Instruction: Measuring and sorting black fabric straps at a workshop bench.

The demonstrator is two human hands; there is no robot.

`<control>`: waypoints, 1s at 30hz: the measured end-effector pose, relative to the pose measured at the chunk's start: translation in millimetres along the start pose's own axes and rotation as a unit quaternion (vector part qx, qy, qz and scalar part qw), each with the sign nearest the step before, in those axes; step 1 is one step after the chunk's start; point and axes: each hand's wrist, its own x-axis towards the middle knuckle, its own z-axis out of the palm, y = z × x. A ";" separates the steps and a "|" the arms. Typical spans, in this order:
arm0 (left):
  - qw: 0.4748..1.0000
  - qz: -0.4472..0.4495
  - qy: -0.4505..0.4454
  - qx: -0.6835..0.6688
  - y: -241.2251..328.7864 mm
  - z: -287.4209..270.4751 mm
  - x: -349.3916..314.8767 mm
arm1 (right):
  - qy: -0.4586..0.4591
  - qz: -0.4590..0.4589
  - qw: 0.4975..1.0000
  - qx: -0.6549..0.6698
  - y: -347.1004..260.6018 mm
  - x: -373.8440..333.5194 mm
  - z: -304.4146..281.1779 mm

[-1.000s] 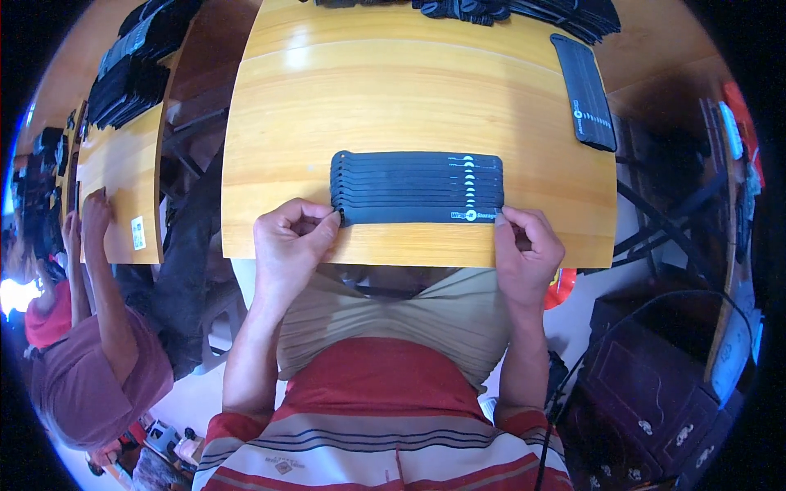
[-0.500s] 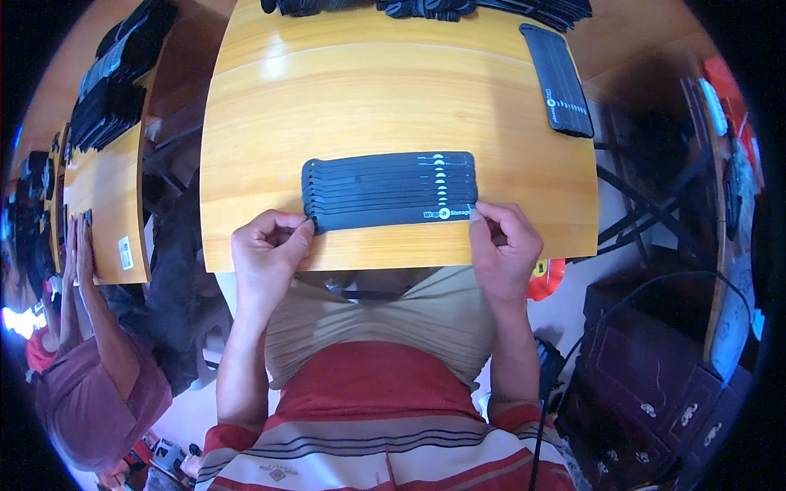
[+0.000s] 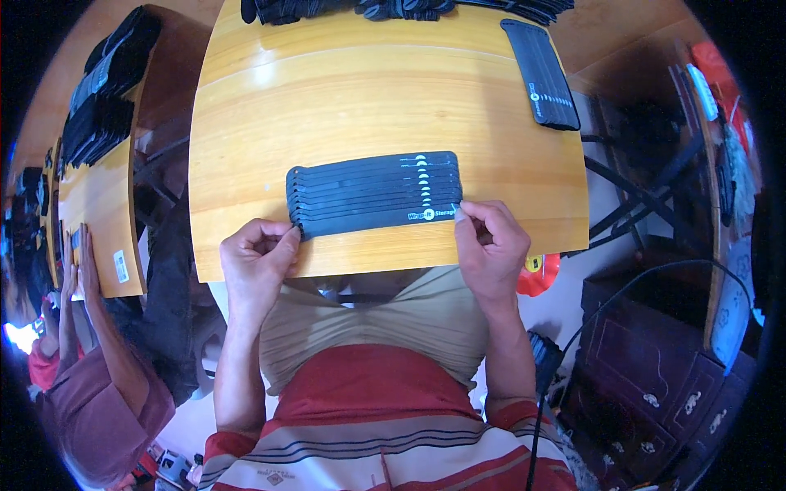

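Several flat black straps lie overlapped in a fanned row near the table's front edge. Each has a small hole at its left end and white printing toward its right end. My left hand pinches the near left corner of the row between thumb and fingers. At the near right corner, my right hand pinches the nearest strap's end. A second fanned stack of black straps lies at the far right of the table, apart from both hands.
The wooden table carries bundled black straps along its far edge. On the left, another person's hands rest at a second table with piled black straps. A dark drawer cabinet stands at the lower right.
The whole view has shifted slightly, so the table sits a little farther left and tilts a bit. Both hands keep the same pinch on the strap row.
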 end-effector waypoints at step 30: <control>1.000 0.011 -0.002 -0.001 -3.6 -0.4 1.1 | -0.016 -0.006 1.000 -0.013 -3.2 0.3 -2.0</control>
